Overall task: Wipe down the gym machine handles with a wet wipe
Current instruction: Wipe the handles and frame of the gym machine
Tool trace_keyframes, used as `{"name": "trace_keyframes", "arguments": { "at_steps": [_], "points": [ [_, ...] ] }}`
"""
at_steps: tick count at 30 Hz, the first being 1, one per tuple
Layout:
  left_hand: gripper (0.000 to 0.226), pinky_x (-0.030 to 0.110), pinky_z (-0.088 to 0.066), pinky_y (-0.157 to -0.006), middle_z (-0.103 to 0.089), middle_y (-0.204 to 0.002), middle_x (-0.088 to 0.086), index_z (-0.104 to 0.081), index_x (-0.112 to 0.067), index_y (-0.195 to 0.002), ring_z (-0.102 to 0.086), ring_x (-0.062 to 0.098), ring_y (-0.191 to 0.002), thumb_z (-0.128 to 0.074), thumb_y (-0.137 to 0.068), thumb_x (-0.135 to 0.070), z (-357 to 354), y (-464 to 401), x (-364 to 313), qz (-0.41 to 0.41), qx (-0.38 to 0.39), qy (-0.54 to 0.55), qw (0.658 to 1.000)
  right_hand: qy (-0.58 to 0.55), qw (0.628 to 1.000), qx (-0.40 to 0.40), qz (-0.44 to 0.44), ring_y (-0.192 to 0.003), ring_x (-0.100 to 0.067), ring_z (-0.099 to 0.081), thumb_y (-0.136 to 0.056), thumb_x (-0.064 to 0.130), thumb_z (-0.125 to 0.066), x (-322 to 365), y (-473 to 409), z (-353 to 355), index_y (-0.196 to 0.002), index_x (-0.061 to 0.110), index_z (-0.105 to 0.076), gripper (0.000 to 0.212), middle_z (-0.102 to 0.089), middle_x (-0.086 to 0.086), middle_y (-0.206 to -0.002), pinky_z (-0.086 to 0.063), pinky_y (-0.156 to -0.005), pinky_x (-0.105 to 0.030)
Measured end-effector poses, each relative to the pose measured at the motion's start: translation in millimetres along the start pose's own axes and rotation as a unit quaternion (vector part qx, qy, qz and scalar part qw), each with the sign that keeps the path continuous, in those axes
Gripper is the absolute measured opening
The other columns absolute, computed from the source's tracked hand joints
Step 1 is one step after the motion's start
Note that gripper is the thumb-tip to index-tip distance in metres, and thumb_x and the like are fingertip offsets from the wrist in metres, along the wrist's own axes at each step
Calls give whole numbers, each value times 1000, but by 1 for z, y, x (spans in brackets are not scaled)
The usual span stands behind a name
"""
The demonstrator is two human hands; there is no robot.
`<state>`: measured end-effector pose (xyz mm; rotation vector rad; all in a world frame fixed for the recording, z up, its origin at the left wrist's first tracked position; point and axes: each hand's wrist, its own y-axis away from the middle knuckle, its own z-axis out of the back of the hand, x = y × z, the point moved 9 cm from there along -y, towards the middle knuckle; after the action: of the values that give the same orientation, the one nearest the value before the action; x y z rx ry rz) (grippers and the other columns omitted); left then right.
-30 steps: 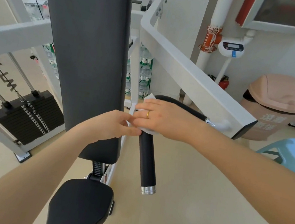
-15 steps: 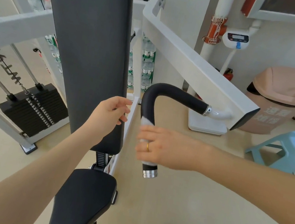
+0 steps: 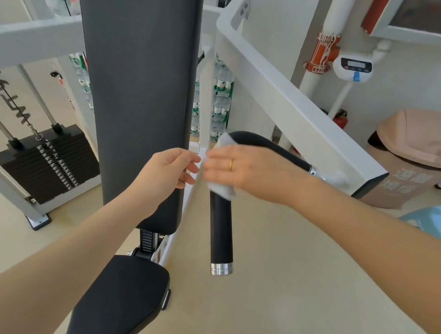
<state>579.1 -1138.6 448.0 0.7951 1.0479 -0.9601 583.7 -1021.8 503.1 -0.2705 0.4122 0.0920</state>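
Since half a sec ago the right hand (image 3: 252,170) has slid the wet wipe (image 3: 222,190) up from near the handle (image 3: 221,230) end to its bend, fingers wrapped round wipe and grip. Left hand (image 3: 170,167) hovers just beside, fingers loosely curled, holding nothing. Pink bin (image 3: 420,160) lid closed.

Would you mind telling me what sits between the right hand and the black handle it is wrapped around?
In the head view, a white wet wipe lies between the right hand and the handle.
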Motion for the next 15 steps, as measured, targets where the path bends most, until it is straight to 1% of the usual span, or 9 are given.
{"name": "trace_keyframes", "arguments": {
  "at_steps": [2,3,4,6,9,11,13,14,15],
  "points": [
    [29,24,-47,-65,-62,-85,0,-64,-22,-89,-59,12,-67,-37,-98,-24,1,-1,-6,-9,-7,2,1000,-16,997,6,-77,-95,-25,-67,-72,-3,-65,-30,-9,-3,-102,9,-69,32,-71,-6,-102,-55,-66,-32],
    [29,24,-47,-66,-62,-86,-1,-63,-22,-90,-59,12,-68,-36,-99,-25,2,-2,-10,-15,-12,3,1000,-47,992,18,-115,-91,-25,-68,-69,-1,-69,-40,-9,-8,-102,10,-69,35,-71,-6,-103,-54,-59,-32],
    [28,24,-47,-66,-62,-89,-2,-63,-22,-92,-59,11,-68,-36,-98,-25,3,-3,-15,-20,-18,3,1000,-75,985,26,-154,-90,-25,-68,-68,1,-71,-48,-7,-12,-105,12,-68,39,-70,-6,-105,-53,-57,-31],
    [24,22,-49,-68,-63,-93,-5,-61,-23,-101,-60,10,-71,-38,-98,-28,4,-5,-24,-30,-26,-14,999,-116,961,24,-251,-97,-25,-65,-75,6,-69,-66,5,-19,-116,17,-63,43,-66,-2,-117,-50,-62,-32],
    [27,21,-50,-71,-64,-95,-10,-55,-26,-117,-63,6,-76,-46,-94,-35,-9,-7,-31,-50,5,-61,997,-171,897,3,-408,-109,-27,-57,-88,18,-58,-88,36,-26,-129,20,-52,41,-56,2,-132,-44,-77,-34],
    [38,26,-49,-78,-66,-96,-10,-51,-30,-125,-64,7,-81,-54,-88,-41,-18,-6,-31,-55,22,-103,993,-162,866,1,-473,-108,-28,-55,-89,20,-55,-89,56,-25,-128,19,-51,39,-57,-2,-129,-42,-77,-34],
    [47,30,-49,-83,-67,-100,-8,-48,-34,-130,-64,11,-89,-57,-85,-43,-26,-7,-31,-54,33,-131,989,-143,840,-16,-522,-100,-29,-55,-89,20,-51,-87,80,-23,-122,16,-53,33,-61,-5,-118,-40,-71,-35],
    [47,29,-49,-82,-67,-102,-7,-48,-34,-132,-63,13,-91,-58,-86,-40,-29,-7,-32,-51,36,-132,989,-128,833,-19,-538,-98,-29,-56,-89,19,-50,-83,91,-22,-121,15,-52,31,-61,-5,-115,-40,-68,-35],
    [46,26,-48,-79,-66,-102,-6,-48,-35,-132,-62,12,-90,-58,-87,-37,-30,-8,-33,-47,34,-129,990,-113,832,-9,-543,-98,-29,-55,-90,17,-48,-80,99,-22,-124,15,-49,34,-59,-6,-117,-40,-68,-35]
  ]
}}
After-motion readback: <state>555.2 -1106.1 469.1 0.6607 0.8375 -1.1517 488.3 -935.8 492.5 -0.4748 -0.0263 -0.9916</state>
